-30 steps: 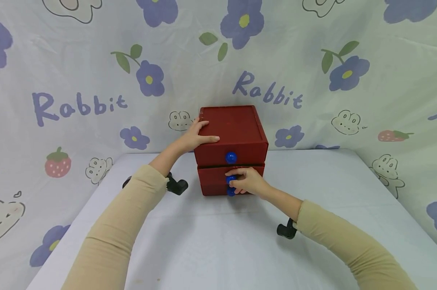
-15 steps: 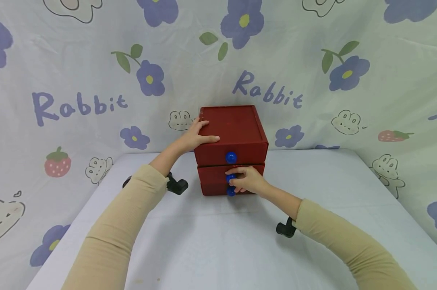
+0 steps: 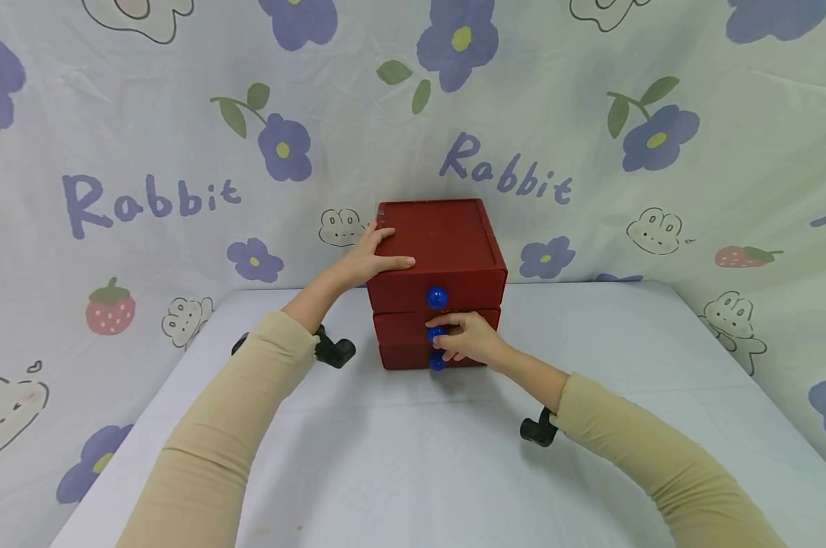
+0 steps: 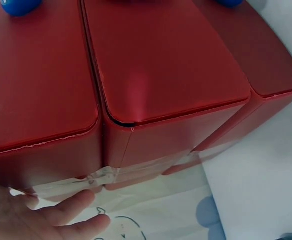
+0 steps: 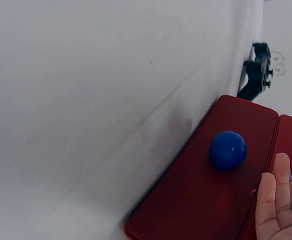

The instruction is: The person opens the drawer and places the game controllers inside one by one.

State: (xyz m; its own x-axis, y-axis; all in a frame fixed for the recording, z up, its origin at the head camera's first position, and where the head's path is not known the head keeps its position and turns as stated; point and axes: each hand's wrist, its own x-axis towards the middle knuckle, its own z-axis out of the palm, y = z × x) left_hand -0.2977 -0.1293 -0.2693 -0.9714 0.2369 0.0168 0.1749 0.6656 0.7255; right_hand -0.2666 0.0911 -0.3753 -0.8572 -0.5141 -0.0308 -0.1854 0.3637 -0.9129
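A red cabinet (image 3: pixel 440 236) of three stacked drawers stands on the white table, each drawer with a round blue knob. My left hand (image 3: pixel 368 259) rests on its top left edge, thumb on the top and fingers spread at the side. Between thumb and forefinger, my right hand (image 3: pixel 477 340) pinches the middle knob (image 3: pixel 436 334). That middle drawer (image 3: pixel 402 329) sits nearly level with its neighbours. The top knob (image 3: pixel 437 297) and bottom knob (image 3: pixel 437 361) are untouched. In the right wrist view, the other fingers (image 5: pixel 282 200) extend beside the middle knob, which the frame edge partly cuts off.
Behind the cabinet hangs a pale curtain (image 3: pixel 358 160) printed with flowers, rabbits and strawberries. The white table (image 3: pixel 413 472) stretches to both sides and in front. A black camera mount (image 3: pixel 333 352) is on the left wrist, another black mount (image 3: pixel 539 430) on the right.
The middle drawer has slid inward, and the dark gap above it has narrowed to a thin line. My right hand has moved slightly forward with the knob; my left hand stays put.
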